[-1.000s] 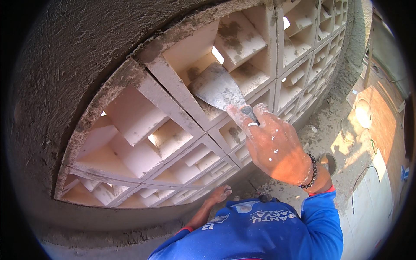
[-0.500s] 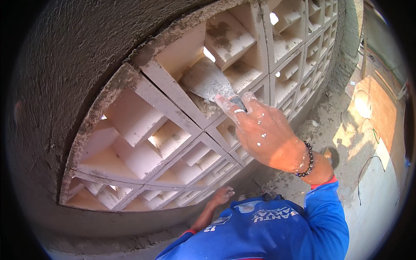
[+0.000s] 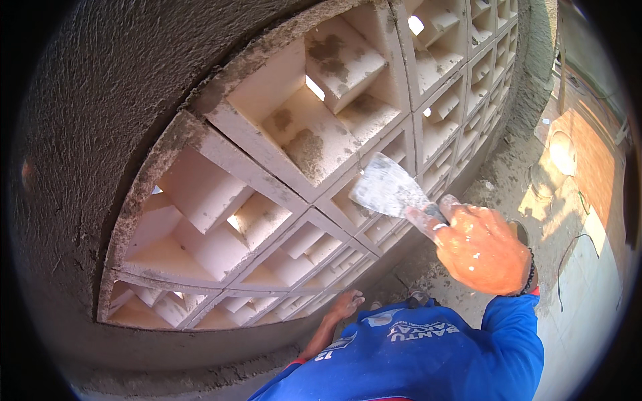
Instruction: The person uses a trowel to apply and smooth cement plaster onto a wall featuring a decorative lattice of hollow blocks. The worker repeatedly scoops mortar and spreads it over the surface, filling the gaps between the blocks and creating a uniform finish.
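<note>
Head view: scraper handle (image 3: 436, 213) mostly hidden

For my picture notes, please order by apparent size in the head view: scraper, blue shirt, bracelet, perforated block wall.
Largest to smallest:
1. Perforated block wall
2. Blue shirt
3. Scraper
4. Bracelet, partly hidden

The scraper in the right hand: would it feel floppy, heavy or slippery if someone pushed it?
The scraper would probably be fairly stiff with slight flex, since it looks flat, thin and metallic. It's likely light, as the right hand alone holds it up. It may be a bit slippery, given the pale residue on it.
</note>
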Tool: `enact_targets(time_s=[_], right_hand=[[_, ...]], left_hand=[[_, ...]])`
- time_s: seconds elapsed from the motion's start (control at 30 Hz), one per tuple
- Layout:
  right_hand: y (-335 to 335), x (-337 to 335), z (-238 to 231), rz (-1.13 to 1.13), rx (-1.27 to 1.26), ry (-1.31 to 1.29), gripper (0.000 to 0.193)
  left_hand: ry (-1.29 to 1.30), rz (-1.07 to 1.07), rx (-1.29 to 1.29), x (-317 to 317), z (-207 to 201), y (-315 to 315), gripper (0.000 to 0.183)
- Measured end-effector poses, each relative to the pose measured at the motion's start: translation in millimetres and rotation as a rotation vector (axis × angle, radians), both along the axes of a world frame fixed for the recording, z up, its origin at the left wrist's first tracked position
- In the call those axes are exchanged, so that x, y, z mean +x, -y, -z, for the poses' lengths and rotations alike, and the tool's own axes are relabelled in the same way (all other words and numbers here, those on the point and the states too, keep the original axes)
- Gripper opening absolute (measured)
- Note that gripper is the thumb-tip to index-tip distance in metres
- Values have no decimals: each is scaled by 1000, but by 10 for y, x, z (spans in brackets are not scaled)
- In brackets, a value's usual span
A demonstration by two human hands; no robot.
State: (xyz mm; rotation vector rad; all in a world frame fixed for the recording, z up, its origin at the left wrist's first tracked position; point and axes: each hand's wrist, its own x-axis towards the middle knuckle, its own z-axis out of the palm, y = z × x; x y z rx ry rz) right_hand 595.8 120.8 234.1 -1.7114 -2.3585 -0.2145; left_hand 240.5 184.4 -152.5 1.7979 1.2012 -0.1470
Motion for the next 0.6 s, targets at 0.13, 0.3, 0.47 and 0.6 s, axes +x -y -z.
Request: enact_targets(time_s=[0.13, 0.3, 0.47, 0.6], right_hand=[[121, 51, 164, 89, 315, -32, 51], [-151, -69, 367, -34, 284, -230, 56], [-337, -246, 509, -68, 295, -481, 63], [-450, -298, 551, -68, 368, -449, 62]], left_hand=[[1, 22, -32, 8, -80, 35, 47], [20, 11, -14, 28, -15, -28, 46], [-1, 21, 10, 57, -37, -73, 47], [-13, 49, 19, 30, -25, -26, 48]])
